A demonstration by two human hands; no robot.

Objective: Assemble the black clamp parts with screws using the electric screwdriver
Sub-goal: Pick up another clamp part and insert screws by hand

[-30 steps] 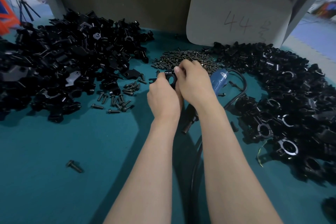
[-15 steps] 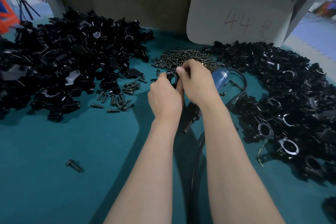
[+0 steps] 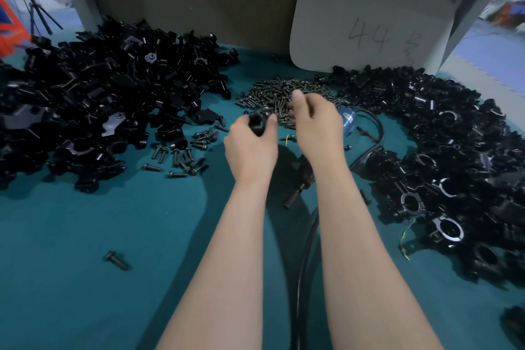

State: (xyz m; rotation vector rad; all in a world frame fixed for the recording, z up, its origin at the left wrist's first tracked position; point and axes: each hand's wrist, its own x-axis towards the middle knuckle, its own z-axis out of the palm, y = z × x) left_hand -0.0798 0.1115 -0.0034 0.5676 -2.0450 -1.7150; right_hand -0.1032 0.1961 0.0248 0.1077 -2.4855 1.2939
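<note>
Fingers of the left hand [image 3: 250,148] curl round a black clamp [image 3: 259,121], held above the table [image 3: 85,278]. Right hand [image 3: 316,128], just beside it over the screws [image 3: 281,91], has curled fingers; whether they pinch anything is unclear. Screwdriver [image 3: 347,122] lies under the right wrist.

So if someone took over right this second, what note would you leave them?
The left hand grips a black clamp part.
The right hand, curled, hovers over the screw pile; whether it pinches a screw is unclear.
The electric screwdriver lies on the table by the right forearm.
Done: the clamps piled right look assembled.
Left: the loose parts piled left, and screwing this piece.
</note>
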